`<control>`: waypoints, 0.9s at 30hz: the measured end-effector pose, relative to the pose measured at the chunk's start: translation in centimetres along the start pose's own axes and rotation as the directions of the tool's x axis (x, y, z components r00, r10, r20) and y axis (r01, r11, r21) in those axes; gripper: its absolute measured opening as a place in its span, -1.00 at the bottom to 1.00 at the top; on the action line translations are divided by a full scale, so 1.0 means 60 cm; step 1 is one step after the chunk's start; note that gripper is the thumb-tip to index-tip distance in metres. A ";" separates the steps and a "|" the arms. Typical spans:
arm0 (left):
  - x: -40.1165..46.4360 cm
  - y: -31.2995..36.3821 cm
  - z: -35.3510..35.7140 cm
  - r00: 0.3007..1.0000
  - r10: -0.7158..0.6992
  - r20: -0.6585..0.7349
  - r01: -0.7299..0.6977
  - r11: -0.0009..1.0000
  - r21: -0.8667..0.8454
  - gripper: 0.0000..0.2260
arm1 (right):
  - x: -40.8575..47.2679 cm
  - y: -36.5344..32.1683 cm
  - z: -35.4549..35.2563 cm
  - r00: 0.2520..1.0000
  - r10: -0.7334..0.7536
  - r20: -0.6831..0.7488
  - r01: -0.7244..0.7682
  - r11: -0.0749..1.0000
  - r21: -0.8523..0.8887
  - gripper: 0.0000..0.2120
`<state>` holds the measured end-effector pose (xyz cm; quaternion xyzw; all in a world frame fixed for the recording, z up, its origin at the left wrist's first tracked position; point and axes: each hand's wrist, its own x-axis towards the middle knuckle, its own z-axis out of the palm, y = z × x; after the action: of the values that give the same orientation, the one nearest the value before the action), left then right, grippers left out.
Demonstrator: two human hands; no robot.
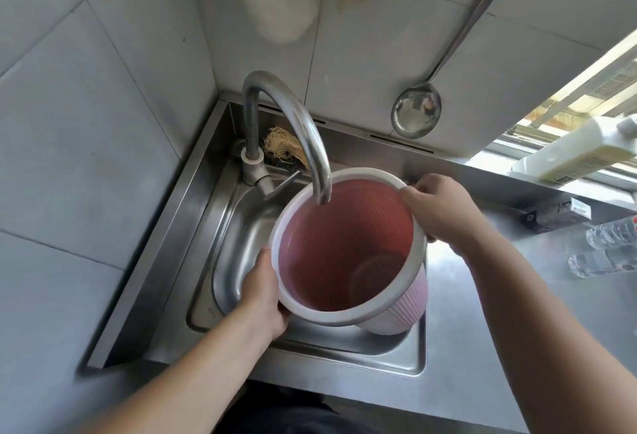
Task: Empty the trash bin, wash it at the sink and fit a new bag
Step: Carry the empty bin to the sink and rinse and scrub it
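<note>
A pink ribbed trash bin (pixel 344 247) with a white rim is held tilted over the steel sink (pixel 241 254), its mouth facing me and empty inside. The curved tap spout (pixel 303 130) ends just above the bin's far rim; I see no water running. My left hand (pixel 263 292) holds the bin from the left side under the rim, fingers hidden behind it. My right hand (pixel 444 209) grips the right rim, thumb over the edge.
A loofah scrubber (pixel 284 147) lies behind the tap. A ladle (pixel 417 113) hangs on the tiled wall. On the steel counter to the right lie two plastic bottles (pixel 610 247), a dark box (pixel 555 216) and a white jug (pixel 579 154) by the window.
</note>
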<state>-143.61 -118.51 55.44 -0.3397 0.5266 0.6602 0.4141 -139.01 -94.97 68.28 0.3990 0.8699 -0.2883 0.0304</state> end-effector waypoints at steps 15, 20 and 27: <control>0.038 -0.004 -0.011 0.788 0.602 -0.127 -0.462 0.715 0.525 -0.49 | 0.014 0.189 0.174 0.969 0.100 0.227 -0.094 0.995 -0.039 -0.78; 0.056 -0.007 -0.003 0.763 0.618 -0.192 -0.427 0.704 0.567 -0.47 | 0.039 0.199 0.178 0.966 0.049 0.253 -0.044 0.999 -0.026 -0.70; 0.072 -0.006 -0.007 0.734 0.654 -0.187 -0.425 0.656 0.624 -0.47 | 0.136 0.237 0.126 0.987 0.036 -0.159 -0.061 0.986 -0.154 -0.66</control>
<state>-145.09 -118.05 51.40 -0.1576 0.8405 0.4943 0.1562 -135.78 -86.13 52.89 0.4376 0.8798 -0.1856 0.0010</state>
